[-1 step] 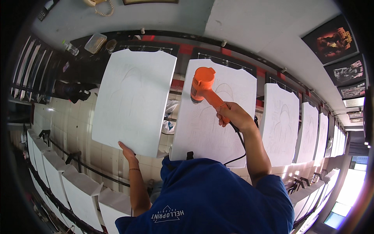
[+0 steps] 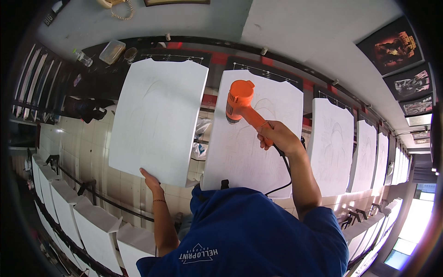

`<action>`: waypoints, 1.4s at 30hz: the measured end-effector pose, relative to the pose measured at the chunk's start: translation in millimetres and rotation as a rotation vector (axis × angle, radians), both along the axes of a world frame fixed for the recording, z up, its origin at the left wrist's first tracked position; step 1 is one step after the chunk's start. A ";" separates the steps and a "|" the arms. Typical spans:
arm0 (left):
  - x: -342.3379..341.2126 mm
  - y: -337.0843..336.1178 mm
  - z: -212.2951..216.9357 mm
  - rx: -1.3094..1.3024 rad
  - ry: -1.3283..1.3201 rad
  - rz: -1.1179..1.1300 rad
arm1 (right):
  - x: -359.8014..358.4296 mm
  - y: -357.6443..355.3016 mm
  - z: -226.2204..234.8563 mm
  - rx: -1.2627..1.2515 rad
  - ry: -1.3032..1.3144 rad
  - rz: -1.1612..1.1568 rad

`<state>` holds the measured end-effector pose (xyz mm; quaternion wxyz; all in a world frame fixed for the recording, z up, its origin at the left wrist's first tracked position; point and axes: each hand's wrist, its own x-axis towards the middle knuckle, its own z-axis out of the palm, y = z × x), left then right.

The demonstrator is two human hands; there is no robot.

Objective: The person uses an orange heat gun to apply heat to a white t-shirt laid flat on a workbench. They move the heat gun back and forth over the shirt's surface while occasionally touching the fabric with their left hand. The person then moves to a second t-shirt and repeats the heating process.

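Observation:
My right hand [image 2: 278, 136] is closed round the handle of an orange heat gun [image 2: 241, 96]. It hovers over a white shirt panel [image 2: 251, 161] laid on a black board, its dark nozzle toward the panel's left part. Faint outline drawing shows on that panel. A black cord [image 2: 289, 171] hangs from the handle. To the left lies another white shirt panel [image 2: 157, 120] with a faint curved outline. At its near edge rests my left hand [image 2: 152, 181], fingers stretched out and touching the edge; part of the hand is hidden.
More white panels [image 2: 331, 147] line up to the right. Behind me runs another row of white-covered boards [image 2: 97, 228] along a black rail. A plastic box [image 2: 112, 51] and a bottle [image 2: 83, 58] stand at the far left, near a dark rack [image 2: 39, 81]. Framed pictures [image 2: 392, 51] hang right.

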<state>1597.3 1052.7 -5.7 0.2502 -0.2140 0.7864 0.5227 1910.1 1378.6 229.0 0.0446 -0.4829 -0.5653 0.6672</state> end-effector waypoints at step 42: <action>2.8 2.2 -6.7 0.088 0.086 -0.043 | 100.9 41.2 -7.5 0.155 0.024 -0.443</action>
